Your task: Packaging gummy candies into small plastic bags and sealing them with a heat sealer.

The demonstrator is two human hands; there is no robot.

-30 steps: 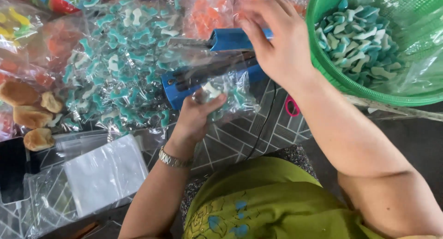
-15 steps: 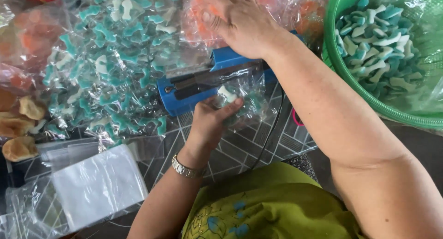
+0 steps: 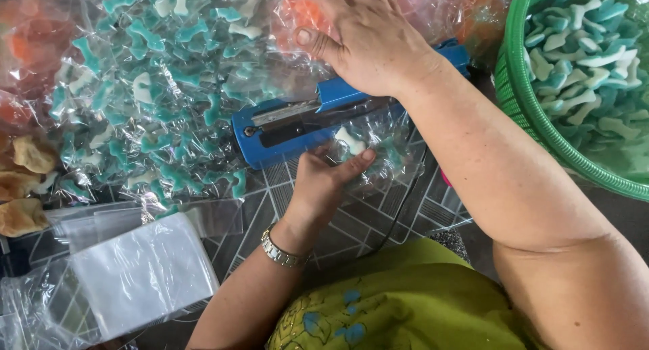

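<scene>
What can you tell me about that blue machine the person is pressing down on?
The blue machine is a long, narrow bag sealer, blue-bodied as it looks, with a silvery metal strip along its top arm. It lies slantwise on a patterned mat, among clear bags of teal and white sweets. The right hand presses flat on its upper arm, which is down. The left hand holds a small clear bag of sweets with its open end under the arm.

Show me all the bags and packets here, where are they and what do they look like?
Small clear bag: at the blue sealer, teal and white candies inside, held by left hand.
Filled clear bags: heaped upper left, teal-white candies.
Orange-filled bags: top, behind right hand.
Empty clear bags: stacked lower left.
</scene>
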